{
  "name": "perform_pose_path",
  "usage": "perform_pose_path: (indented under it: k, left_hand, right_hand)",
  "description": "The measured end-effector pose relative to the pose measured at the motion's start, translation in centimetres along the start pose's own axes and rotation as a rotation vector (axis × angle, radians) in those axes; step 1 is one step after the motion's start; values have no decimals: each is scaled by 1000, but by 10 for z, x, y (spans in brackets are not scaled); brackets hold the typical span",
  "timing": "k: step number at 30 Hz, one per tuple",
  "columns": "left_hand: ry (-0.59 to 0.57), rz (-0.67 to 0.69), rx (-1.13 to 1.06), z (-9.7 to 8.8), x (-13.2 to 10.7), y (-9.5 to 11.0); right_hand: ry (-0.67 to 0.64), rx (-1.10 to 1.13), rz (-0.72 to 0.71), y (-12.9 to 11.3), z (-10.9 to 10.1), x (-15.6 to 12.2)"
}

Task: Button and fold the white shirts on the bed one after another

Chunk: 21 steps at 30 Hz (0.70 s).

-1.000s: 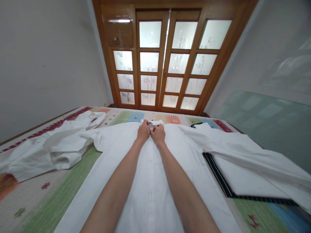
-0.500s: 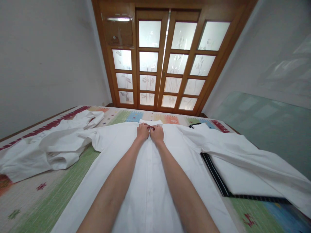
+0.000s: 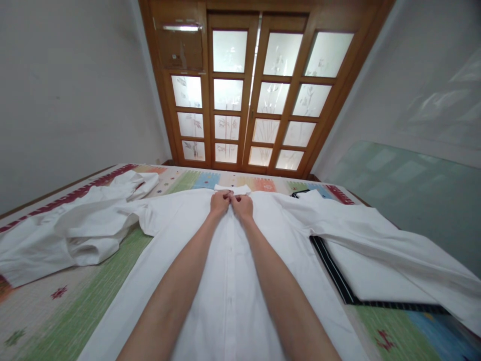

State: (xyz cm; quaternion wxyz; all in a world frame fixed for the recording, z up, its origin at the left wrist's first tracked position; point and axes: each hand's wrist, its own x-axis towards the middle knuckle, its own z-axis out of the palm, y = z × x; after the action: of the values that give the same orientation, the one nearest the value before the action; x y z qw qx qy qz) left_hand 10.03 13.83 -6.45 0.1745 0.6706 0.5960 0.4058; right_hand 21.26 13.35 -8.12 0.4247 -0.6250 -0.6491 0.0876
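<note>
A broad surface, patterned in green, cream, blue, orange and maroon, carries a white shirt spread across it. On the right, a flat, black-edged white item lies partly under one sleeve.

Worn on your head, the camera looked forward and down along your forearms, with the white shirt close below and your left hand and right hand farther off, near the centre of its view. It faced the wooden doors well beyond and took in the grey walls on both sides.
</note>
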Motion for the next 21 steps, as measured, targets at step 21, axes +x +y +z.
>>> perform_pose_path:
  k: [21]
  left_hand:
    - [30,-3,10,6,1,6]
  right_hand:
    - [3,116,108,7,5,7]
